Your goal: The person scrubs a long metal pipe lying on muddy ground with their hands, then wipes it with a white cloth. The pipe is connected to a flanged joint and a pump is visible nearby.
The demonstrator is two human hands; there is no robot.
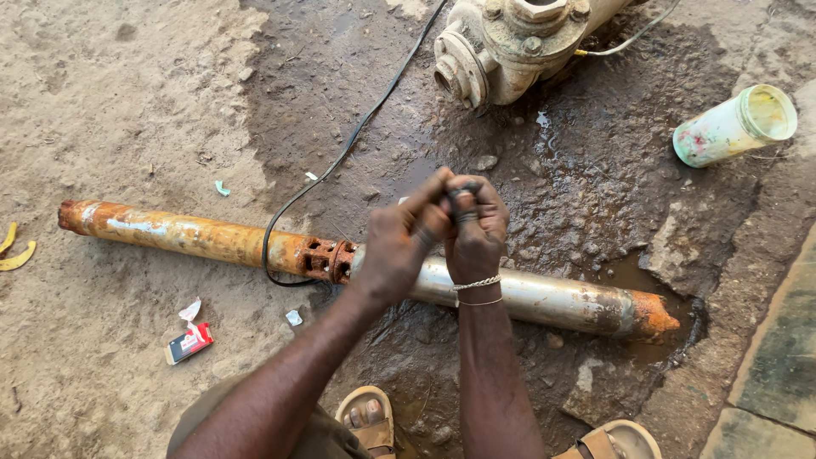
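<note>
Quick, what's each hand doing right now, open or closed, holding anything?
Left hand: fingers curled, pinching something small and dark; what it is cannot be told.
Right hand: closed around the same small dark thing.

Cream pump casting (pixel 510 42), pale jar on its side (pixel 736 125), small red packet (pixel 189 343), banana peel (pixel 17 248)

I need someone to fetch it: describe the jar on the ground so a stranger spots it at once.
Start at the long rusty pipe lying across the wet ground. Look past its right end toward the top right corner: the jar lies on its side there. It alone is pale green plastic, paint-stained, with its open mouth facing right.
</note>
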